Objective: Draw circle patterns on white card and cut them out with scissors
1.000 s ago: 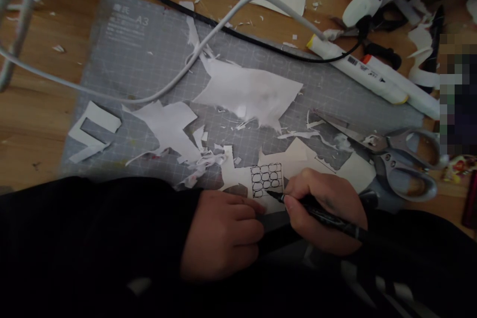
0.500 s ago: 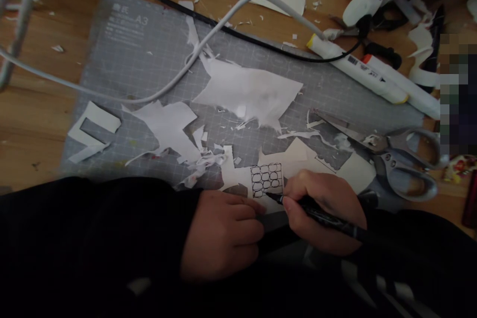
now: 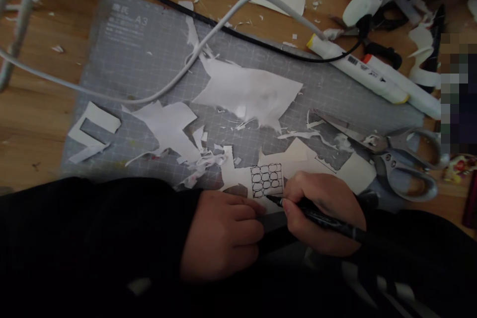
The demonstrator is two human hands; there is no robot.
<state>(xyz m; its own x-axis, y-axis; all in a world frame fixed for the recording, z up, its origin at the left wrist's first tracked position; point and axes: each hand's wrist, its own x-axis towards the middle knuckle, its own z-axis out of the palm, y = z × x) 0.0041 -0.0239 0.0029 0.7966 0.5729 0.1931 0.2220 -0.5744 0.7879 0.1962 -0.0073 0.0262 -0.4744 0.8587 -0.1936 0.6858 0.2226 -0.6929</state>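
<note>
In the head view, a black marker pen (image 3: 322, 217) sits between the thumb and fingers of my right hand (image 3: 328, 208), which is closed around it. Its tip is at the lower edge of a small rectangle filled with rows of black-outlined ovals (image 3: 267, 180). This pattern is on an irregularly cut piece of white paper (image 3: 240, 175). My left hand (image 3: 225, 236) has its fingers curled and holds the paper down just left of the pen tip, with the index finger on it. The left thumb is hidden.
Scissors (image 3: 387, 151) lie open at the right. Paper scraps (image 3: 249, 89) litter the grey cutting mat (image 3: 122, 69). A white cable (image 3: 179, 77) and a black cable (image 3: 257, 39) cross it. White markers (image 3: 357, 72) and a glue gun (image 3: 367, 0) lie at the upper right.
The pen tip and my right hand have shifted very slightly down, toward the rectangle's lower edge. My left hand and the paper stay where they were.
</note>
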